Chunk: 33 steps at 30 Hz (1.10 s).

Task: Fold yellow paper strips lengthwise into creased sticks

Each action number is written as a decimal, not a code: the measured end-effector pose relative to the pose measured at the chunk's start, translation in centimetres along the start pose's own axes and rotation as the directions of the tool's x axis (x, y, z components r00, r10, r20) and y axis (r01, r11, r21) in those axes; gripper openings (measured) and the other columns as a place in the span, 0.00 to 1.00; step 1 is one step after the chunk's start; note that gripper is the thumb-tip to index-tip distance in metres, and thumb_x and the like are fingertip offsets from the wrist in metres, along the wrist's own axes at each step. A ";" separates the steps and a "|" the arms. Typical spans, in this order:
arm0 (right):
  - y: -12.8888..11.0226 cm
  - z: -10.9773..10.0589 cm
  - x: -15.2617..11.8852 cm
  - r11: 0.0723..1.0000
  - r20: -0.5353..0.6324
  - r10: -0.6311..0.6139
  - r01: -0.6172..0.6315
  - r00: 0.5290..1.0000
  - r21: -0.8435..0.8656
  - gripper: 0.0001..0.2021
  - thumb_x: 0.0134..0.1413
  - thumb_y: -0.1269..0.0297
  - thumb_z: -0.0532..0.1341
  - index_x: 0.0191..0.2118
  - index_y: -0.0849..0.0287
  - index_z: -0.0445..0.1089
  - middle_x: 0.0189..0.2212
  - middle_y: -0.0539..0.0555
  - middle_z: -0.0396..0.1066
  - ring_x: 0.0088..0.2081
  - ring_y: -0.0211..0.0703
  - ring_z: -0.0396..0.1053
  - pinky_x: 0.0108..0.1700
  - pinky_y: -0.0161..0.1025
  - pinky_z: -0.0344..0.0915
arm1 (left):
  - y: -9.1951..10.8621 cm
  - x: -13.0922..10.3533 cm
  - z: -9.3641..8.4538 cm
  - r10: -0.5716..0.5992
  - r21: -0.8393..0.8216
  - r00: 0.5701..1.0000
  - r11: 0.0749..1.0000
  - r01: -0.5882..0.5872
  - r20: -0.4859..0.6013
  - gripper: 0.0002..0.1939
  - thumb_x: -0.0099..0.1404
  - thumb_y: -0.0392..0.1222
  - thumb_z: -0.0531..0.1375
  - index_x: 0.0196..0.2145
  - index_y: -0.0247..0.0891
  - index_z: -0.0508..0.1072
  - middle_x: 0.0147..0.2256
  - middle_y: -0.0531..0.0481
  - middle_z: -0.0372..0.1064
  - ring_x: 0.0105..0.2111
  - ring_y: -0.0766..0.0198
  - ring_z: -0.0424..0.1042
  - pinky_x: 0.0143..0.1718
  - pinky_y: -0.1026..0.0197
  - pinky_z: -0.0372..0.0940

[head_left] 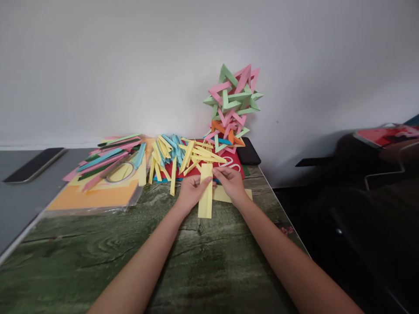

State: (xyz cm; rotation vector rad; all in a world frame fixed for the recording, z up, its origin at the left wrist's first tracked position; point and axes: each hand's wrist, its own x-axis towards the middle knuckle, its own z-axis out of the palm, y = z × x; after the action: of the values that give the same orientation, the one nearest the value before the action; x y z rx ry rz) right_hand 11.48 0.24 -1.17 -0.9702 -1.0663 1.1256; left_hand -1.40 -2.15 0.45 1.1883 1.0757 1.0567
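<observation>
A creased yellow paper strip [205,203] stands lengthwise between my hands, above the green wood-patterned tabletop. My left hand [190,192] grips its left side, the thumb lying over the paper. At the strip's upper right edge, my right hand [230,182] pinches the paper between thumb and fingers. Another flat yellow paper piece [223,194] lies on the table, partly under my right hand. Just beyond my hands is a heap of folded yellow strips [203,155], with folded blue strips [176,146] among them.
A pink and green folded-paper star [234,93] rests on smaller paper stars against the wall. Colored strips, a tape roll [120,172] and orange paper [94,195] in a plastic sleeve lie left. One phone [36,165] is far left; another [248,151] lies behind, right.
</observation>
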 end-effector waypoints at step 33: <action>0.5 -0.2 -0.2 0.996 0.019 -0.041 0.042 0.999 -0.078 0.07 0.36 0.61 0.64 0.22 0.59 0.71 0.21 0.49 0.69 0.24 0.36 0.64 0.28 0.35 0.61 | 0.3 -0.2 0.1 0.015 0.010 0.998 1.000 -0.016 0.059 0.16 0.52 0.49 0.59 0.29 0.32 0.74 0.25 0.48 0.72 0.22 0.67 0.68 0.23 0.67 0.61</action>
State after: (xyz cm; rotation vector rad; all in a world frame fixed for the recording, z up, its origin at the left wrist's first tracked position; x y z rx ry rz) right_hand 11.54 0.17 -1.74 -0.9972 -1.1468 1.0664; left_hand -1.37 -2.35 0.81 1.2307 1.0287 1.0229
